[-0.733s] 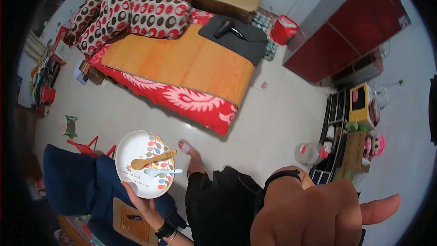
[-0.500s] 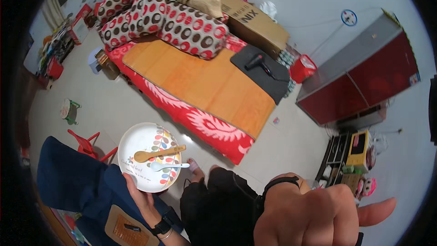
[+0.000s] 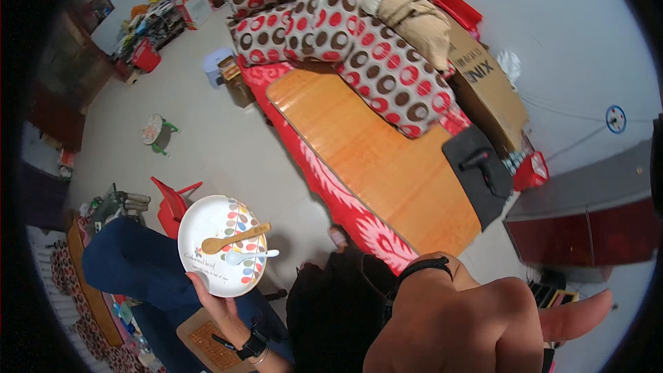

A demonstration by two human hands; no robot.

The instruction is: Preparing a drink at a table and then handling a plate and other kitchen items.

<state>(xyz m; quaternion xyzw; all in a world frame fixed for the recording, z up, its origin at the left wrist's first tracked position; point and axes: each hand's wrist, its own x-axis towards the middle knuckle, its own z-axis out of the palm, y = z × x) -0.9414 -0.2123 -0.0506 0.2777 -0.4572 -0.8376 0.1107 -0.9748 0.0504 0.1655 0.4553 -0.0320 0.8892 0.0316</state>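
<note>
My left hand (image 3: 214, 298) grips a white plate (image 3: 207, 217) by its near rim, thumb on top and the other fingers hidden beneath. Coloured leaf shapes decorate the plate. On it lie a wooden spoon (image 3: 235, 238) and, just nearer, a small white spoon (image 3: 250, 256), both with handles to the right. Very close to the camera at lower right is my right hand (image 3: 456, 324), its fingers bent and its thumb stretched to the right. Its fingertips are out of sight, so I cannot make out what they hold, if anything.
A bed with an orange mat (image 3: 373, 159) and patterned cushions (image 3: 324, 27) stands ahead; a hair dryer (image 3: 478, 164) lies on a dark cloth (image 3: 459, 159). Beside my left arm is a dark blue seat (image 3: 131, 262), with a red chair (image 3: 173, 204) and a small stool (image 3: 153, 130) beyond.
The view has swung left, so the bed and cabinet sit farther right in it. The plate and both spoons stay in my left hand; my right hand remains close to the camera.
</note>
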